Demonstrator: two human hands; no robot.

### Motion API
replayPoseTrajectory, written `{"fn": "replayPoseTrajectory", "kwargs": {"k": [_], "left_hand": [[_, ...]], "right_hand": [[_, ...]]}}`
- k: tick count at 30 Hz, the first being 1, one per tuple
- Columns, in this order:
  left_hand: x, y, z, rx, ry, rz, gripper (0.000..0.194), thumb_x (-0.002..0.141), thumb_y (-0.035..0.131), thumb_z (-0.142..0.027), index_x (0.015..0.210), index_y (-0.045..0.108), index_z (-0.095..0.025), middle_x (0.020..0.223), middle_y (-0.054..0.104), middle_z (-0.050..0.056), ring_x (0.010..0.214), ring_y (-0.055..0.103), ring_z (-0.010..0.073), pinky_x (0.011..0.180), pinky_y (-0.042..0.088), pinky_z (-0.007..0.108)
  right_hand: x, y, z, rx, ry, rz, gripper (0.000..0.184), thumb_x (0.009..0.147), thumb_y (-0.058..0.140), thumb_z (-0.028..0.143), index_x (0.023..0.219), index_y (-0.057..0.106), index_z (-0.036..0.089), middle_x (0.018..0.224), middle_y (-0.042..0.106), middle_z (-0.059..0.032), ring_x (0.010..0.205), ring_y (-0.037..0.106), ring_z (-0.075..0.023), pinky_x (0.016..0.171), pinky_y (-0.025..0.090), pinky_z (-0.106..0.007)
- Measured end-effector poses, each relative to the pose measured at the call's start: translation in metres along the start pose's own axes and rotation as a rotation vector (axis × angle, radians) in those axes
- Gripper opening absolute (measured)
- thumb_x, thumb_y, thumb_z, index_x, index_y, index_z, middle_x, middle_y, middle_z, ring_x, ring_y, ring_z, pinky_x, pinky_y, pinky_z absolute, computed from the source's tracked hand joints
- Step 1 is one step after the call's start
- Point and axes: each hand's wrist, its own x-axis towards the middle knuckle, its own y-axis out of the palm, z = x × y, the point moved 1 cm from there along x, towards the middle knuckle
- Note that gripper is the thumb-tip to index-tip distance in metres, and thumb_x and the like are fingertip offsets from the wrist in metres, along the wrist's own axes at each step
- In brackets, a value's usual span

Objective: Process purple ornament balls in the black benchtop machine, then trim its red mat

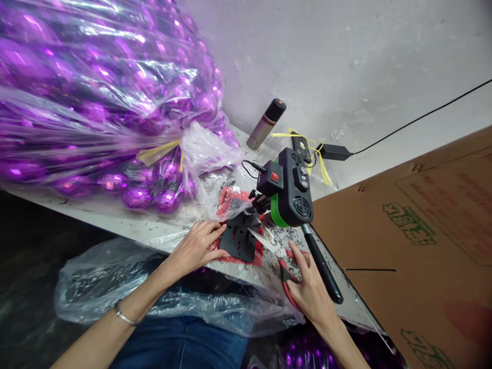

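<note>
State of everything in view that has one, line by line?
Scissors: in right hand, blade gap unclear
Black plate: under left hand
Machine: cable connected, power unclear
Big bag: full, tied at neck
Bottle: standing, capped
Carton: open or shut unclear

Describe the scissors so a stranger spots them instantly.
Find the brown cardboard box on the right, then the black-green machine left of it. Below that, the right hand holds the scissors, set apart from the flat black plate by red-and-black handles and pale blades.
</note>
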Motion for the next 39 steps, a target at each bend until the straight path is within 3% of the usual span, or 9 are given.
{"fn": "replayPoseTrajectory", "kwargs": {"k": [5,11,20,25,39], "left_hand": [[-0.001,0.000,0.000,0.016,0.003,-0.002,0.059,0.092,0.066,-0.052,0.139,0.058,-0.018,0.123,0.067,0.016,0.109,0.066,0.0291,0.089,0.056,0.045],[0.000,-0.001,-0.001,-0.003,0.004,-0.005,0.060,0.090,0.068,-0.051,0.139,0.059,-0.017,0.123,0.068,0.016,0.109,0.066,0.0298,0.089,0.056,0.045],[0.000,0.000,0.000,0.034,0.023,-0.026,0.061,0.092,0.064,-0.054,0.138,0.058,-0.015,0.122,0.068,0.017,0.107,0.067,0.0291,0.087,0.056,0.045],[0.000,-0.001,-0.001,0.016,0.008,-0.002,0.060,0.092,0.065,-0.053,0.140,0.057,-0.017,0.123,0.068,0.016,0.107,0.067,0.0293,0.087,0.056,0.045],[0.000,0.000,-0.001,0.027,0.012,-0.002,0.061,0.093,0.064,-0.053,0.142,0.055,-0.017,0.124,0.067,0.017,0.109,0.066,0.0290,0.088,0.056,0.046]], "right_hand": [[0.010,-0.014,0.006,-0.050,-0.008,-0.049,0.075,0.080,0.052,0.021,0.153,0.038,0.028,0.108,0.064,-0.0089,0.097,0.065,-0.0265,0.083,0.058,-0.040],[0.021,0.000,0.009,0.045,-0.053,-0.054,0.071,0.085,0.051,0.018,0.154,0.037,0.028,0.122,0.064,-0.0106,0.109,0.064,-0.0260,0.090,0.058,-0.040],[0.020,0.005,0.006,-0.024,-0.022,-0.089,0.063,0.088,0.050,0.024,0.150,0.042,0.026,0.116,0.065,-0.0111,0.110,0.063,-0.0279,0.091,0.057,-0.043],[0.027,0.003,0.012,-0.013,-0.014,-0.086,0.063,0.090,0.051,0.028,0.152,0.039,0.027,0.114,0.064,-0.0110,0.105,0.063,-0.0288,0.095,0.053,-0.051],[0.036,0.007,0.017,0.025,-0.082,-0.132,0.071,0.087,0.053,0.023,0.156,0.033,0.030,0.110,0.063,-0.0094,0.104,0.063,-0.0279,0.088,0.056,-0.048]]}}
